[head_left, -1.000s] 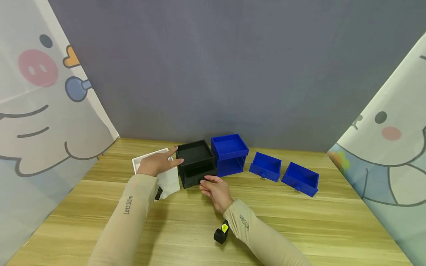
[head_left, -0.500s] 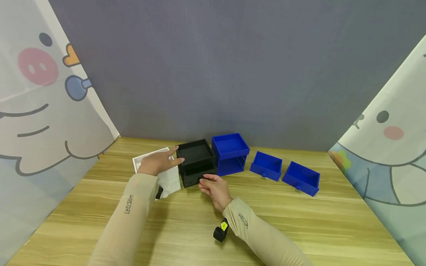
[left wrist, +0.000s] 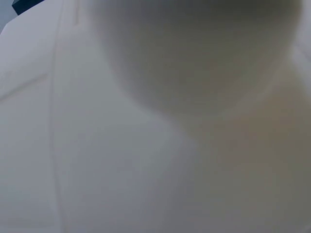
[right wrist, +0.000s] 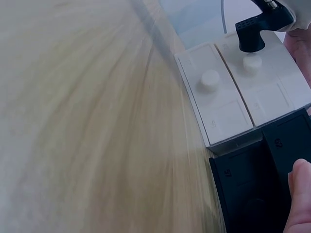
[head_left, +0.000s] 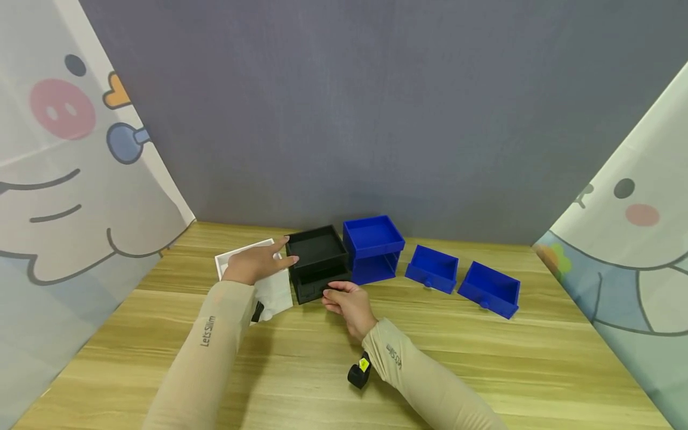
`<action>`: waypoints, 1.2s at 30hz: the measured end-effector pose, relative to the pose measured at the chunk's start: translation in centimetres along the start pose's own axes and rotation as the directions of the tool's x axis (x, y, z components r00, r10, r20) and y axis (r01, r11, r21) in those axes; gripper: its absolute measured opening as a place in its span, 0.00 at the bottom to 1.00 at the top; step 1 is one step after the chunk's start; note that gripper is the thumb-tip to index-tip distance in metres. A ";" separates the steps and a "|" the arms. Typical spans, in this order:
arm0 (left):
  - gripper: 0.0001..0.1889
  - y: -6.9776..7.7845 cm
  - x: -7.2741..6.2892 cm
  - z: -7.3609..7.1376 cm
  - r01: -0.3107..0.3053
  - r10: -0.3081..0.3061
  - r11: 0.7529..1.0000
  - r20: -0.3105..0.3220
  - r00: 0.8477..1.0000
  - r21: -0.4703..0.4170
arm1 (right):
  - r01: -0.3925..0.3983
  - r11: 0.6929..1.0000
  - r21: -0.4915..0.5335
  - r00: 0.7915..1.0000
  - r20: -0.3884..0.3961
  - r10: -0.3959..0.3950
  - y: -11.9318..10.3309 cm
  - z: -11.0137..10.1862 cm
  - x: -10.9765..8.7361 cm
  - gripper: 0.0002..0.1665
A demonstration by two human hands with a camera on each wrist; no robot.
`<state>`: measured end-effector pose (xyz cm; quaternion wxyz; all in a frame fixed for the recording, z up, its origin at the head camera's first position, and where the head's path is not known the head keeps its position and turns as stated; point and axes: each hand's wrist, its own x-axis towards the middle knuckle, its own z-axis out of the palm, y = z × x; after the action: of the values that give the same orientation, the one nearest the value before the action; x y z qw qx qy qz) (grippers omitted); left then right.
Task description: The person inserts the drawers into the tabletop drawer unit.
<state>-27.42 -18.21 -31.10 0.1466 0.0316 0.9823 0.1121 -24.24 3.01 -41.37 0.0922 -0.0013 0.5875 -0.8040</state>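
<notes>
White and blue fabric point(head_left: 59, 179) with a cartoon pig print at far left. Next, on the wood-grain table point(head_left: 301, 370), a white drawer unit point(head_left: 276, 291), with two round-knobbed fronts visible from the right wrist. Above it, the left hand point(head_left: 258, 261), unclenched, thumb and index finger stretched to the left side of a black drawer unit point(head_left: 317, 248); remaining fingers hard to make out. At centre, between the white drawer unit and a blue cabinet, that same black drawer unit, tray-topped, with a dark opening below. At the right end of its front, the right hand point(head_left: 349, 307), fingers curled, pinching with thumb and index finger. Then the blue cabinet point(head_left: 373, 235), open-fronted, and to its right two blue drawers point(head_left: 432, 269), side by side, knobs facing forward.
</notes>
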 end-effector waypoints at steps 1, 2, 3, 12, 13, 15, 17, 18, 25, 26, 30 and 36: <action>0.41 0.0 0.0 0.0 0.001 -0.001 1.000 0.000 1.000 0.001 | 0.003 1.000 -0.003 1.000 0.005 -0.003 0.0 0.0 0.0 0.12; 0.41 0.0 0.0 0.0 0.002 -0.002 1.000 0.001 1.000 0.002 | 0.008 1.000 -0.010 1.000 0.011 -0.008 0.0 -0.1 0.1 0.12; 0.41 0.0 0.0 0.0 0.002 -0.002 1.000 0.003 1.000 0.001 | 0.008 1.000 -0.015 1.000 0.015 -0.008 0.0 -0.2 0.1 0.12; 0.42 0.0 -0.2 0.0 0.004 -0.004 1.000 0.009 1.000 -0.015 | 0.007 0.999 -0.043 0.999 0.036 -0.006 -0.1 -0.6 0.2 0.12; 0.42 0.0 -0.2 0.0 0.003 -0.003 1.000 0.008 1.000 -0.015 | 0.011 0.999 -0.043 0.999 0.039 -0.009 -0.2 -0.6 0.3 0.12; 0.42 0.1 -0.2 0.0 0.001 -0.001 1.000 0.005 1.000 -0.012 | 0.013 0.999 -0.036 0.999 0.041 -0.012 -0.2 -0.6 0.4 0.12; 0.41 0.1 -0.2 0.0 -0.001 0.001 1.000 0.003 1.000 -0.009 | 0.016 0.999 -0.028 0.999 0.045 -0.014 -0.1 -0.6 0.6 0.12; 0.41 0.1 -0.2 0.0 -0.001 0.001 1.000 0.002 1.000 -0.008 | 0.019 0.999 -0.027 0.999 0.048 -0.018 -0.2 -0.6 0.6 0.12; 0.41 0.2 -0.1 -0.1 0.004 -0.004 1.000 0.006 1.000 -0.007 | 0.007 1.000 -0.017 1.000 0.028 -0.007 -0.2 -0.2 1.1 0.12; 0.41 0.1 -0.1 -0.1 0.004 -0.004 1.000 0.006 1.000 -0.008 | 0.008 1.000 -0.015 1.000 0.026 -0.007 -0.2 -0.2 1.2 0.13; 0.41 0.1 -0.1 -0.1 0.002 -0.002 1.000 0.008 1.000 -0.005 | 0.001 1.000 -0.020 1.000 0.012 -0.001 -0.3 0.0 1.4 0.13; 0.41 0.0 -0.1 -0.1 -0.003 0.003 1.000 0.009 1.000 0.000 | -0.003 1.000 -0.021 1.000 0.004 0.003 -0.5 0.3 1.4 0.14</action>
<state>-27.36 -18.23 -30.99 0.1507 0.0335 0.9816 0.1121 -25.69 2.65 -40.93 0.0945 -0.0029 0.5958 -0.7976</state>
